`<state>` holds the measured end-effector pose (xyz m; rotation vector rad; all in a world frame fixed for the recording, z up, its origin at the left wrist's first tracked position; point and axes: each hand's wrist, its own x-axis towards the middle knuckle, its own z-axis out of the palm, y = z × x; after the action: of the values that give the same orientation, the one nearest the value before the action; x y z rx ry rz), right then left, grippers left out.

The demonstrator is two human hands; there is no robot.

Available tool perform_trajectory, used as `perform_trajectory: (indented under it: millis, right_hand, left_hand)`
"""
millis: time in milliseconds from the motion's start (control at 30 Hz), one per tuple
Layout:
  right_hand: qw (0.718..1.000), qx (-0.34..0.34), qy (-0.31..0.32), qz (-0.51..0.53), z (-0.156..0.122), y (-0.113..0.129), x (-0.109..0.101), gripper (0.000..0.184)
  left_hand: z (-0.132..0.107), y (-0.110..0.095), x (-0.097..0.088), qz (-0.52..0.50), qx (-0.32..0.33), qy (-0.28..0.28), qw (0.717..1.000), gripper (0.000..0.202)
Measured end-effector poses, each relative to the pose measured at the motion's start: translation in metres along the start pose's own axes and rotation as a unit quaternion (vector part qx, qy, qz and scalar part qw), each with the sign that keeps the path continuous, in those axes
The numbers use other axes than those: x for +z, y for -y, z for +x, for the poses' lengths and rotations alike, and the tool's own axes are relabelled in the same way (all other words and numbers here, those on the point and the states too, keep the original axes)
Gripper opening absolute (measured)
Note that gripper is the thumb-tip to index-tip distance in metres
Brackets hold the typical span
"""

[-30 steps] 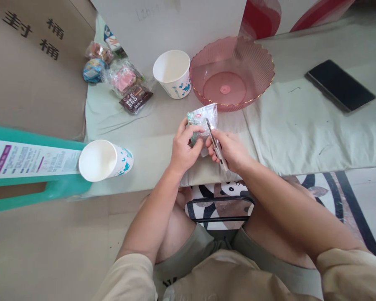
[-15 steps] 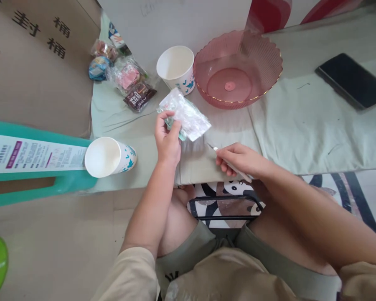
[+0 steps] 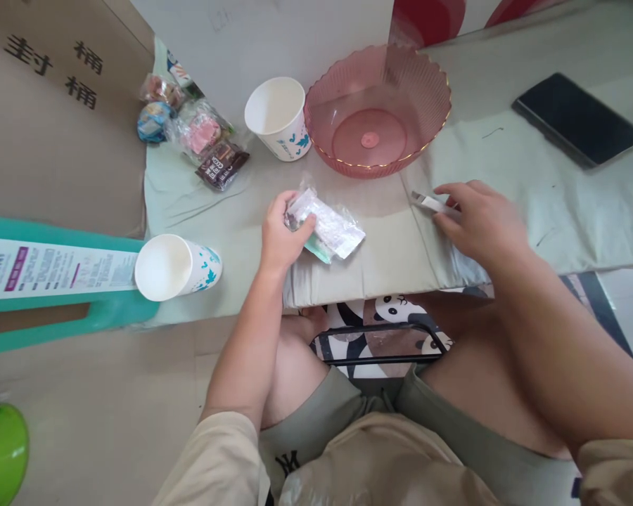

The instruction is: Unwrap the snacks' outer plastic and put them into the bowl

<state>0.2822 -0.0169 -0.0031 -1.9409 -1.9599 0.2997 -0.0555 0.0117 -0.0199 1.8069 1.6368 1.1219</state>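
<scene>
From my remote seat I see the left hand (image 3: pixel 283 237) closed around one end of a clear plastic packet (image 3: pixel 331 228), thumb on top and fingers curled under, with something green showing beneath the wrapper. The packet rests low over the grey-green cloth (image 3: pixel 506 176) near the front edge of the low table, just in front of the pink bowl (image 3: pixel 432 133). The right hand (image 3: pixel 482 225) lies further right on the same cloth, loosely curved with the palm down, its fingertips on the end of a small metal tool (image 3: pixel 426 202) that lies flat and points towards the packet. The hand is blurred, so I cannot tell whether it pinches the tool or only rests on it. A paper cup (image 3: pixel 289 144) stands upright just left of the bowl, touching or nearly touching it. A second paper cup (image 3: pixel 203 263) lies on its side at the table's left edge. A heap of wrapped snacks (image 3: pixel 203 137) sits at the back left corner, and a dark phone (image 3: pixel 577 119) lies well apart at the far right.
</scene>
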Motion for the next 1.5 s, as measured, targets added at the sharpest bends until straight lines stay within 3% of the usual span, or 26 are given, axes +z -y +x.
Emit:
perform_trajectory:
  millis: [133, 200, 300, 367, 433, 600, 733, 800, 833, 900, 933, 1000, 1067, 1167, 1267, 1333, 1433, 1467, 1500]
  right_hand:
    - [0.994, 0.045, -0.101, -0.018, 0.005, 0.003, -0.006, 0.035]
    - [0.993, -0.004, -0.117, 0.028, 0.003, 0.018, -0.003, 0.037]
    - [0.977, -0.135, -0.047, 0.157, 0.001, 0.05, 0.008, 0.051]
    - [0.962, -0.166, 0.001, 0.216, 0.002, 0.067, 0.016, 0.061]
    - [0.958, -0.149, 0.029, 0.243, 0.005, 0.075, 0.019, 0.057]
    - [0.948, -0.095, -0.002, 0.304, 0.003, 0.054, 0.006, 0.009]
    - [0.936, 0.048, -0.034, 0.348, -0.001, 0.027, -0.001, 0.005]
    - [0.941, 0.097, -0.102, 0.307, -0.004, 0.024, -0.004, 0.008]
    - [0.944, 0.091, -0.158, 0.275, -0.006, 0.026, -0.006, 0.011]
    - [0.943, 0.016, -0.242, 0.227, -0.012, 0.033, -0.01, 0.014]
    - [0.944, -0.044, -0.242, 0.218, -0.014, 0.038, -0.011, 0.014]
    - [0.948, -0.173, -0.156, 0.216, -0.018, 0.048, -0.009, 0.013]
    - [0.941, -0.272, -0.047, 0.198, -0.019, 0.056, -0.001, 0.014]
    - [0.94, -0.317, -0.025, 0.127, -0.019, 0.06, 0.012, 0.021]
    - [0.953, -0.293, -0.028, 0.069, -0.02, 0.063, 0.015, 0.026]
    - [0.965, -0.256, -0.01, 0.048, -0.021, 0.065, 0.013, 0.031]
    - [0.978, -0.21, 0.003, 0.02, -0.019, 0.068, 0.011, 0.04]
    - [0.979, -0.205, 0.003, 0.007, -0.018, 0.069, 0.011, 0.043]
    - [0.978, -0.208, 0.004, -0.008, -0.017, 0.07, 0.012, 0.045]
  left_hand:
    - [0.0, -0.005, 0.005, -0.017, -0.064, -0.016, 0.998, 0.026]
    - [-0.005, -0.01, 0.006, -0.049, -0.071, 0.002, 0.996, 0.019]
    - [-0.009, -0.016, 0.003, -0.091, -0.07, 0.043, 0.993, 0.012]
    - [-0.009, -0.016, -0.001, -0.096, -0.065, 0.035, 0.993, 0.015]
    - [-0.007, -0.013, -0.006, -0.104, -0.065, 0.001, 0.992, 0.02]
    - [0.0, 0.004, -0.02, -0.142, -0.123, -0.033, 0.982, 0.01]
    - [0.004, 0.015, -0.027, -0.121, -0.169, -0.082, 0.975, 0.009]
    - [0.004, 0.012, -0.03, -0.08, -0.121, -0.134, 0.98, 0.013]
    - [0.003, 0.007, -0.031, -0.057, -0.069, -0.148, 0.985, 0.017]
    - [-0.001, -0.008, -0.033, -0.009, 0.055, -0.106, 0.993, 0.027]
    - [-0.003, -0.016, -0.034, 0.014, 0.108, -0.053, 0.993, 0.03]
    - [-0.007, -0.03, -0.032, 0.05, 0.158, 0.062, 0.984, 0.029]
    - [-0.008, -0.036, -0.028, 0.061, 0.134, 0.118, 0.982, 0.016]
    - [0.003, -0.031, -0.018, 0.003, 0.011, 0.08, 0.997, 0.009]
    - [0.023, -0.021, -0.013, -0.064, -0.127, 0.029, 0.989, 0.007]
    - [0.034, -0.021, -0.016, -0.024, -0.165, -0.023, 0.986, 0.003]
    - [0.034, -0.038, -0.027, 0.1, -0.075, -0.111, 0.986, 0.012]
    - [0.028, -0.046, -0.03, 0.129, -0.024, -0.097, 0.987, 0.016]
    - [0.02, -0.055, -0.032, 0.145, 0.016, -0.034, 0.989, 0.019]
